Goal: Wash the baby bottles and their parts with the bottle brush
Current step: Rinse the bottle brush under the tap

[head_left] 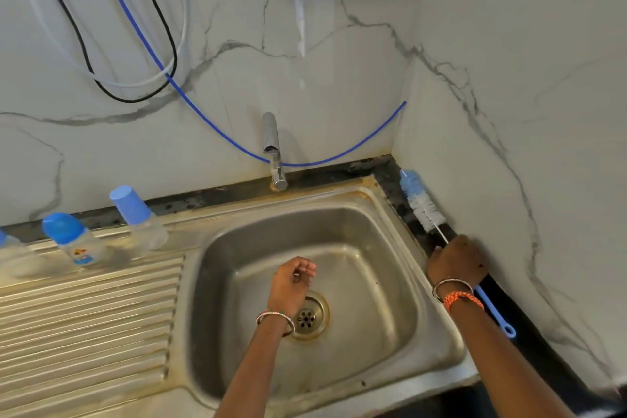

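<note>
My right hand closed its fingers around the brush, which lay on the dark desk strip between the sink rim and the side wall. Its long axis ran along that wall, bristles toward the far corner, blue handle loop toward me, past my wrist. My left hand hung over the drain, fingers loosely curled, holding nothing. The capped bottles stood well apart on the drainboard to the left, nearer that idle hand; as I judged it, the left would fetch a bottle while the right brought the brush across.
</note>
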Available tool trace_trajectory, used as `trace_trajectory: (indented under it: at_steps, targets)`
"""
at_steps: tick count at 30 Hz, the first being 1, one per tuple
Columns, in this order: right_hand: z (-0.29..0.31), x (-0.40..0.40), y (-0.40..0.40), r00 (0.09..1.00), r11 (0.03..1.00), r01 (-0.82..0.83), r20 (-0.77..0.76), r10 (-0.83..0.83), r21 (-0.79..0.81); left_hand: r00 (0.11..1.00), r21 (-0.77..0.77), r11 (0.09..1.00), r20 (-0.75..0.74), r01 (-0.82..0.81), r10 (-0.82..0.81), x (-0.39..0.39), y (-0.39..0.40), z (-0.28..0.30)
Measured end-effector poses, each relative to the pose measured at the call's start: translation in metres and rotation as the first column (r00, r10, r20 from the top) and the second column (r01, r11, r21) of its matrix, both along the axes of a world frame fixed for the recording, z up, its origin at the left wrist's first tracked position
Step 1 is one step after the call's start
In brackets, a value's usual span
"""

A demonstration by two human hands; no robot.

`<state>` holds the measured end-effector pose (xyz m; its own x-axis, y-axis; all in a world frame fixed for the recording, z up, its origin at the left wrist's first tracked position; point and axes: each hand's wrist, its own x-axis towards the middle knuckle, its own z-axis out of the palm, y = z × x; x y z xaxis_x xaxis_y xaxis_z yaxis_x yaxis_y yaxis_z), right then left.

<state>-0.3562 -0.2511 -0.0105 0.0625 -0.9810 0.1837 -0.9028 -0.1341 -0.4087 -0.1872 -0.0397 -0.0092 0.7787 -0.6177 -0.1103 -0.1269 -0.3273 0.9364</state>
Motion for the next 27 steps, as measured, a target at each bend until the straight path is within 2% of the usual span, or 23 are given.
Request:
trace_trajectory:
  at_steps: [2,4,6,9,11,14,16,17,19,21,22,25,27]
  targets:
    - [-0.006,-0.014,0.004,1.000,0.999,-0.030,0.010,0.030,0.015,1.000,-0.007,1.000,-0.005,0.020,-0.020,-0.006,-0.001,0.000]
    - [-0.007,-0.023,0.003,0.990,0.995,-0.095,0.109,0.094,0.007,0.999,-0.019,0.999,-0.005,0.046,-0.046,-0.014,-0.003,0.000]
    - [-0.005,-0.025,0.005,0.950,0.965,-0.257,0.171,0.261,-0.045,0.998,-0.033,0.998,-0.003,0.059,-0.059,-0.020,-0.006,0.001]
    - [0.006,-0.018,0.025,0.824,0.838,-0.531,0.152,0.546,-0.127,0.999,-0.055,0.998,-0.019,0.036,-0.038,-0.024,-0.010,0.000]
    - [0.013,-0.007,0.043,0.738,0.748,-0.649,0.124,0.664,-0.142,0.998,-0.044,0.999,-0.069,0.010,-0.013,-0.027,-0.013,0.001]
    - [0.020,0.014,0.067,0.697,0.691,-0.692,0.054,0.715,-0.209,0.968,-0.073,0.994,-0.242,-0.082,0.062,-0.028,-0.009,0.006]
    - [0.019,0.029,0.073,0.683,0.678,-0.700,0.068,0.727,-0.224,0.954,-0.063,0.990,-0.281,-0.125,0.103,-0.023,0.001,0.008]
    - [0.018,0.037,0.073,0.655,0.657,-0.723,0.089,0.750,-0.214,0.967,-0.033,0.992,-0.229,-0.119,0.109,-0.019,0.006,0.008]
    - [0.015,0.055,0.072,0.569,0.588,-0.789,0.151,0.808,-0.176,0.992,0.060,0.990,-0.024,-0.126,0.128,-0.010,0.021,0.002]
    - [0.016,0.075,0.068,0.528,0.556,-0.819,0.194,0.827,-0.142,0.960,0.139,0.968,0.215,-0.210,0.177,-0.002,0.031,0.001]
    - [0.016,0.084,0.066,0.517,0.549,-0.825,0.213,0.829,-0.134,0.933,0.132,0.955,0.286,-0.265,0.219,0.002,0.033,0.003]
    - [0.014,0.112,0.062,0.480,0.523,-0.837,0.244,0.843,-0.160,0.892,0.058,0.934,0.323,-0.352,0.316,0.018,0.034,0.007]
    - [0.013,0.132,0.055,0.466,0.516,-0.839,0.262,0.845,-0.172,0.875,0.121,0.911,0.351,-0.395,0.333,0.033,0.029,0.007]
